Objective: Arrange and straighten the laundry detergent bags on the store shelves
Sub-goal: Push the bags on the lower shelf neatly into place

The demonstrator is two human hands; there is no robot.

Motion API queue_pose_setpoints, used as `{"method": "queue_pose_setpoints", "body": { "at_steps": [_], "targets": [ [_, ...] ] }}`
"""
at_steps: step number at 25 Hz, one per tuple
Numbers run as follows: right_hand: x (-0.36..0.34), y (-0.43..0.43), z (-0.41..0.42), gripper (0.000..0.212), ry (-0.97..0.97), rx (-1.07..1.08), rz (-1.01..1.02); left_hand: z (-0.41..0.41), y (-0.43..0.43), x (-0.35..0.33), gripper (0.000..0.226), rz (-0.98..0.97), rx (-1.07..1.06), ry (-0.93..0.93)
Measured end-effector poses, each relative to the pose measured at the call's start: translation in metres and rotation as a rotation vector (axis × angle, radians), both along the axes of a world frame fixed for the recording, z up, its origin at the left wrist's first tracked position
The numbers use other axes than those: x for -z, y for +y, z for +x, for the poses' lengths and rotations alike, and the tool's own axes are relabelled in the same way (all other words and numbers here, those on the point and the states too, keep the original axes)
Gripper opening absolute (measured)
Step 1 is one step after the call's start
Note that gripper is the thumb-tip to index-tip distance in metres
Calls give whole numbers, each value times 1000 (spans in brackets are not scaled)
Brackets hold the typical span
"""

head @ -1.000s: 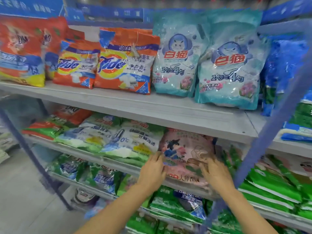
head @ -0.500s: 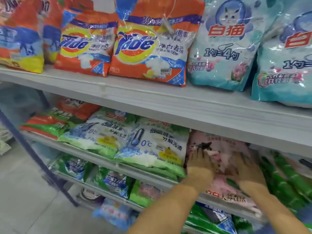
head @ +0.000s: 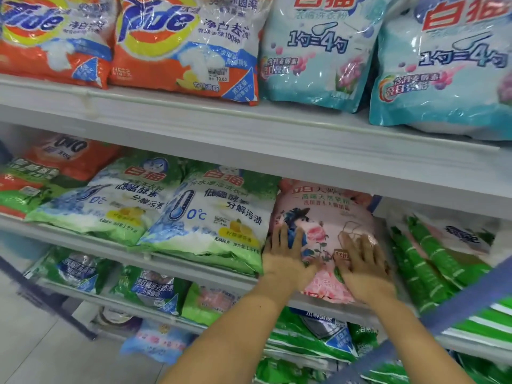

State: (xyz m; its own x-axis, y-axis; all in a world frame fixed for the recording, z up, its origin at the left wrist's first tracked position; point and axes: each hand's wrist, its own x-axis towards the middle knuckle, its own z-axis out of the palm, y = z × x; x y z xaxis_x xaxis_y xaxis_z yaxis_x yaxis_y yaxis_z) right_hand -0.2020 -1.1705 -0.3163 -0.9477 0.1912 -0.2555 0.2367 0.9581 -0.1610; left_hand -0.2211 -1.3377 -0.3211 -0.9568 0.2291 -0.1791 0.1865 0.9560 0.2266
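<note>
- The pink bag point(head: 327, 212) lay on the middle shelf point(head: 110, 246), just beside a green-and-white bag point(head: 219, 214) on its left and green striped bags point(head: 426, 259) on its right.
- The left hand point(head: 286, 253) pressed flat on the bag's left part, fingers straight and spread.
- The right hand point(head: 363, 261) pressed flat on its right part, fingers spread too, gripping nothing.

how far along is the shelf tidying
Looks done: the Tide bags and pale blue bags on the top shelf stand upright. In hand: left hand and right hand press flat on the pink bag. Likely left: the green striped bags beside it lie slanted, and the lower-shelf bags look jumbled.
</note>
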Motion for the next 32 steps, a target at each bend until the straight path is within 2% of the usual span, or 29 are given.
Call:
{"method": "queue_pose_setpoints", "body": {
  "at_steps": [2, 4, 7, 11, 16, 24, 29, 32],
  "targets": [
    [-14, 5, -5, 61, -16, -31, 12, -1, 2, -7, 78, -34, -5, 13],
    [-21, 5, -10, 59, 115, -34, 56, 0, 9, -12, 81, -39, 25, 119],
    [-13, -5, -16, 65, 191, -53, 98, 5, 19, -7, 75, 106, 71, 287],
    [17, -8, -14, 76, 133, -39, 49, 12, 15, 16, 70, 27, 79, 247],
    [0, -1, -18, 72, 120, -78, 101, 8, 17, 13, 70, -67, 90, 195],
    [0, 4, -9, 72, 153, -94, 151, 4, 20, 13, 71, -73, 67, 184],
    [19, 10, 6, 76, 180, -73, 97, 8, 19, 15, 71, -31, 35, 211],
    [14, 9, 1, 71, 168, -72, 73, 5, 19, 0, 78, 57, 15, 126]
  ]
}}
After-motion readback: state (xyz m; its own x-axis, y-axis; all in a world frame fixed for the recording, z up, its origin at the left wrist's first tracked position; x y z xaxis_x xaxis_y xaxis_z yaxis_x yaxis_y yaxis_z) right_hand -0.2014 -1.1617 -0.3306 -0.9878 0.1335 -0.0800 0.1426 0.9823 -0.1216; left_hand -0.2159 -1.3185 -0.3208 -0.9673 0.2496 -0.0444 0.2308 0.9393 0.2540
